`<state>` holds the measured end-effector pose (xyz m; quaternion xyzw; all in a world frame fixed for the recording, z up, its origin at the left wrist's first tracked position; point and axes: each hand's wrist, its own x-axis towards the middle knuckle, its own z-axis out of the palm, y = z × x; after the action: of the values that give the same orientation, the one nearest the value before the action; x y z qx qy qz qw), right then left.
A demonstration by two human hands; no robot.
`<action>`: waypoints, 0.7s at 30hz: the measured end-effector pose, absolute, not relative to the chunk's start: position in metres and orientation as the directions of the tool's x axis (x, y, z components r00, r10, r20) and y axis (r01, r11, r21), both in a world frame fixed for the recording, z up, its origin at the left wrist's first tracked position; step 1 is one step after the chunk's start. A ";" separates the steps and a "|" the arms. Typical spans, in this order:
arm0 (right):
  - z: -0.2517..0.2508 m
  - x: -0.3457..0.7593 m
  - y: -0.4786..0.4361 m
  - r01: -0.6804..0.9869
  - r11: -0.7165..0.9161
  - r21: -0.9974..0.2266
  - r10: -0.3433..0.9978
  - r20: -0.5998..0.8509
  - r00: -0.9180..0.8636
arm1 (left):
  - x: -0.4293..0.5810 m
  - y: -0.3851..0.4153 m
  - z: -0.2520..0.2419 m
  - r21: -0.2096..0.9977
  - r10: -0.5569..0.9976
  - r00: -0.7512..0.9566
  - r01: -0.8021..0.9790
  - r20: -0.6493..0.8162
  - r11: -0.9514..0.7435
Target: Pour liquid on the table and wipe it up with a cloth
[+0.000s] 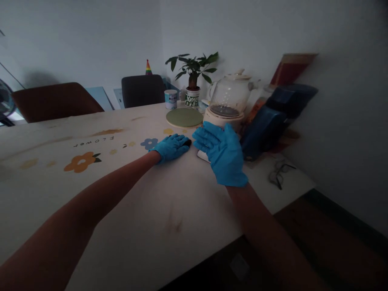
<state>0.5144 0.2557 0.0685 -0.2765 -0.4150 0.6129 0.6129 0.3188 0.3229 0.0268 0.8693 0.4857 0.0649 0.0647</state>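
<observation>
Bare forearms led to gloved hands: left hand (171, 147) clamped a small dark object (187, 142); right hand (223, 152) hovered flat, fingers together, at its three o'clock.

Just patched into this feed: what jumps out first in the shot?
The two bright blue gloves at the centre: the left hand closed over a small dark object on the flower-printed tablecloth, the right hand spread flat over something white beside it. Just behind them stands a glass kettle on its cream base, with a potted plant by the wall and glasses lying at the table's right edge.
</observation>
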 end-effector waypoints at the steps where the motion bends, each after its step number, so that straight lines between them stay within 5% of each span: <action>1: 0.068 0.514 0.256 -0.522 0.106 -0.846 0.978 0.183 -0.099 | 0.319 0.310 0.026 0.187 0.827 0.559 0.808 0.057 -0.559; 12: 0.062 0.513 0.268 -0.516 0.125 -0.847 0.980 0.186 -0.067 | 0.351 0.169 0.026 0.249 0.582 0.800 0.540 0.145 -0.804; 21: 0.053 0.511 0.267 -0.387 0.138 -0.912 0.974 0.196 -0.116 | 0.313 0.058 0.023 0.167 0.704 0.703 0.686 0.097 -0.708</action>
<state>0.5107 0.2667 0.0535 -0.3105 -0.4724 0.5786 0.5879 0.3127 0.0576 0.0231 0.9210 0.3774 0.0768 0.0593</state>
